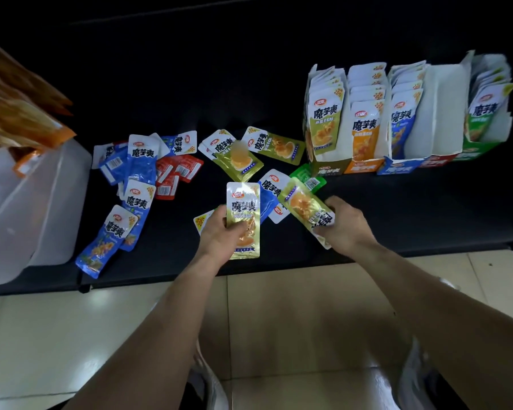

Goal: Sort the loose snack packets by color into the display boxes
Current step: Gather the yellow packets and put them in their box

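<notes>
Black shelf (249,84): loose packets (139,161), display boxes (365,166) right, white bin (42,202) left.

Rear: black shelf (219,84) bare, open passage.
Left edge: white bin (51,202) blocks.
Right rear: display boxes (363,166), upright row.
Centre: loose packets (141,164) scattered flat.
Front right: bare strip before the boxes.

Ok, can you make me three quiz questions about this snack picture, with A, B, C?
1. Where are the display boxes? A left of the loose blue packets B right of them C on the floor.
2. What colour is the packet in the left hand? A red B blue C olive-gold.
3. The right hand is: A flat and empty B gripping an olive packet C inside a box.
Answers: B, they stand far right; C, its foil looks olive-gold; B, it curls round that packet.
</notes>
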